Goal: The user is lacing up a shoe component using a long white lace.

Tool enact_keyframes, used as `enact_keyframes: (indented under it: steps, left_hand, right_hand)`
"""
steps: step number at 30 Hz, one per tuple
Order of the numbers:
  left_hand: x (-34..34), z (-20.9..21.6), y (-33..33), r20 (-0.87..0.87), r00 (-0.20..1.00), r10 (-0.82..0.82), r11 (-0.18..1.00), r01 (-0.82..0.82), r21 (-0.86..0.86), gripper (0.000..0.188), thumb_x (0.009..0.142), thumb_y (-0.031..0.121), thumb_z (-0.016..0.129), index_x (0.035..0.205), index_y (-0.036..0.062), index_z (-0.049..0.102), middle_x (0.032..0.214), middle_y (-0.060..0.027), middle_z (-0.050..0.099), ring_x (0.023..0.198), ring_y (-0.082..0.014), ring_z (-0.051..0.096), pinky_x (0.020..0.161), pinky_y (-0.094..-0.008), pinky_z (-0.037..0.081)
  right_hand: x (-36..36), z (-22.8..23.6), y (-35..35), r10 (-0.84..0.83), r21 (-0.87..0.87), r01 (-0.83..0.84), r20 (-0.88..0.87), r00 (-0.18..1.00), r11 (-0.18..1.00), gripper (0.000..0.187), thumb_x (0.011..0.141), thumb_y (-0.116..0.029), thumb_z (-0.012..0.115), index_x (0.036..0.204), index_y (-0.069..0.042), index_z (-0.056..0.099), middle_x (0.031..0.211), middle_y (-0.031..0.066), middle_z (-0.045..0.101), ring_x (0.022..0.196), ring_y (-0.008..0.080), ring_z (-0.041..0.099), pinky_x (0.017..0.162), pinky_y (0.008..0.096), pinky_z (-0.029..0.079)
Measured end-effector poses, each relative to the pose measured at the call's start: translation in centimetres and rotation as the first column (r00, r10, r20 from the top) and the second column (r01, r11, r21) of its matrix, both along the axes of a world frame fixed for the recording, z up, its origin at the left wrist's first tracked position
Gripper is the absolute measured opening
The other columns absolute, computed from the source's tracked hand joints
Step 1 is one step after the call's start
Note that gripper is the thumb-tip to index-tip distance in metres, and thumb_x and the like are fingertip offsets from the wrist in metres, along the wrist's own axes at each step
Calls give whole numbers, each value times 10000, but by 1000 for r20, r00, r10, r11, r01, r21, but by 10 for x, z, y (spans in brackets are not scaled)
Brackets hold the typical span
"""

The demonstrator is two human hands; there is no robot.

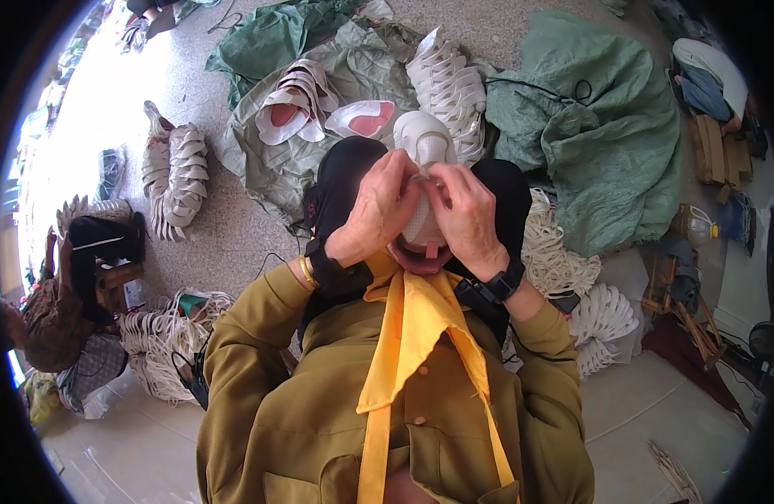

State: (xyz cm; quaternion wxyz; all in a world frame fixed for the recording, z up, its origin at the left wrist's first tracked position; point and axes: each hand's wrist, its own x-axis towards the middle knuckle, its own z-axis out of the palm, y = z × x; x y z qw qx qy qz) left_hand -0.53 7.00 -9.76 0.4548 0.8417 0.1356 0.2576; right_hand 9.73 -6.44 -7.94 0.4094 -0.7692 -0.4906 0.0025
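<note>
A white shoe upper (420, 220) with a pink inside stands between my knees, its rounded toe (424, 134) pointing away from me. Over its middle, the fingertips of my left hand (377, 208) and my right hand (468, 217) nearly meet. Both hands are closed in a pinch. A small whitish bit shows between the fingertips, too small to name, and the fingers hide that part of the upper. The pink lining is visible at the end nearest my body.
White uppers with pink linings (366, 118) lie on a green sheet (265, 168) ahead. A stacked row of white uppers (450, 92) is beside them. At right are a green sack (593, 134) and a heap of white laces (555, 252). Another person (63, 302) sits at left.
</note>
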Motion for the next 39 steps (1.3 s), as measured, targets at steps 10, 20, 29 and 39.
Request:
enact_keyframes:
  steps: [10,20,29,39]
  left_hand:
    - [1,3,-5,-8,998,54,996,-55,-67,118,858,-56,617,960,-24,567,791,-127,600,662,-230,589,601,-343,470]
    - [-1,2,-5,-31,998,47,990,-50,-130,125,861,-60,610,968,-16,564,787,-130,597,674,-235,588,613,-350,473]
    - [-3,1,-6,-34,999,34,983,-40,-181,130,861,-65,600,974,-20,556,819,-153,594,716,-279,601,655,-369,487]
    - [-1,10,-10,5,996,84,996,-84,-11,163,852,-90,613,967,-9,529,785,-107,559,666,-211,584,605,-326,471]
  right_hand:
    - [4,-3,0,18,64,-24,86,996,998,139,889,-55,737,940,-52,608,879,93,601,814,309,650,695,409,544]
    - [3,-2,-1,27,73,-31,52,998,997,151,866,-24,743,953,-45,622,880,95,613,813,309,660,701,402,550]
    - [5,-3,-1,60,59,-65,79,995,996,134,888,-38,718,992,-47,634,912,95,595,859,304,657,735,400,559]
    - [5,2,-2,63,-55,-56,122,991,997,135,911,-35,688,979,-32,571,921,123,574,880,323,641,740,424,550]
